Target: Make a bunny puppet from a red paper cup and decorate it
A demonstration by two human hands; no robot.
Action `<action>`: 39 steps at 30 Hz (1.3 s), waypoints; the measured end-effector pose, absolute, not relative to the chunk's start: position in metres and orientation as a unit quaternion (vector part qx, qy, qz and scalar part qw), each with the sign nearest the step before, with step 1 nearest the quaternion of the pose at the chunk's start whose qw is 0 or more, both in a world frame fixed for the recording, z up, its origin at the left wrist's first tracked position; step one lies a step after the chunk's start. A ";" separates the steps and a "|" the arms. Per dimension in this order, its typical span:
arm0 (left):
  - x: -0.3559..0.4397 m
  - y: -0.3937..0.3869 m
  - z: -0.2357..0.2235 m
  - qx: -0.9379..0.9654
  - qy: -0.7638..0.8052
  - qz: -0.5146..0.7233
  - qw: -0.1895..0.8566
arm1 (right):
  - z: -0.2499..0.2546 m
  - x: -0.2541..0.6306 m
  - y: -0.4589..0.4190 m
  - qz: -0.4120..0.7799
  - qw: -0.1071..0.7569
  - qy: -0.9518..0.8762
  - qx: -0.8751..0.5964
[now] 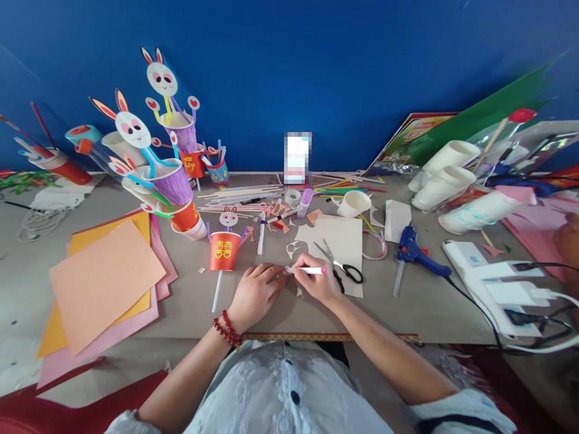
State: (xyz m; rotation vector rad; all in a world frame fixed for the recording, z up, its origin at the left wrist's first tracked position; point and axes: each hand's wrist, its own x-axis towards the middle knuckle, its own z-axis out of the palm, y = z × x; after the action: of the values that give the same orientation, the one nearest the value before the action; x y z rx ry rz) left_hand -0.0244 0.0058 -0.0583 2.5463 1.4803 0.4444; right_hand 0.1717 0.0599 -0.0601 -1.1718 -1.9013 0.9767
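My right hand (315,278) is closed around a white marker (313,270) with a red end, its tip pointing left toward my other hand. My left hand (257,294) rests on the table, fingers bent and close together at the marker's tip; whatever they press or pinch is too small and hidden to name. Just left of it stands a red paper cup (225,251) with a small rabbit face (228,219) and a straw below. Black-handled scissors (341,265) lie beside my right hand on a white paper sheet (348,235) with cut-out edges.
Stacked coloured paper (106,283) and finished rabbit cups (169,181) stand at left. Straws (244,194), a glue stick (304,203) and a white cup (354,204) lie behind. A blue glue gun (420,253) and power strip (488,289) are at right. Another person's hand (567,241) shows at the right edge.
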 end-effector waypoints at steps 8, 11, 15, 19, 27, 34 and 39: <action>-0.025 0.006 -0.060 0.856 0.490 0.146 0.075 | -0.058 0.172 0.059 0.391 0.343 -0.723 -0.455; -0.025 0.005 -0.060 0.856 0.489 0.150 0.075 | -0.059 0.172 0.060 0.393 0.347 -0.721 -0.453; -0.025 0.005 -0.060 0.855 0.489 0.155 0.074 | -0.061 0.173 0.060 0.394 0.353 -0.719 -0.451; -0.025 0.005 -0.060 0.855 0.489 0.154 0.076 | -0.062 0.173 0.060 0.395 0.359 -0.718 -0.447; -0.025 0.005 -0.061 0.855 0.490 0.154 0.072 | -0.066 0.174 0.060 0.393 0.374 -0.716 -0.440; -0.025 0.005 -0.061 0.854 0.490 0.157 0.068 | -0.067 0.174 0.061 0.383 0.388 -0.713 -0.441; -0.025 0.005 -0.061 0.855 0.490 0.155 0.069 | -0.068 0.175 0.062 0.375 0.391 -0.713 -0.444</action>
State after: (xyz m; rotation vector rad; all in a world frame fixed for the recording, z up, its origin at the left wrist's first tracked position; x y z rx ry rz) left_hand -0.0248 0.0055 -0.0605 2.5749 1.4759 0.4670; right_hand 0.1751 0.0618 -0.0683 -1.1291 -1.8124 0.9513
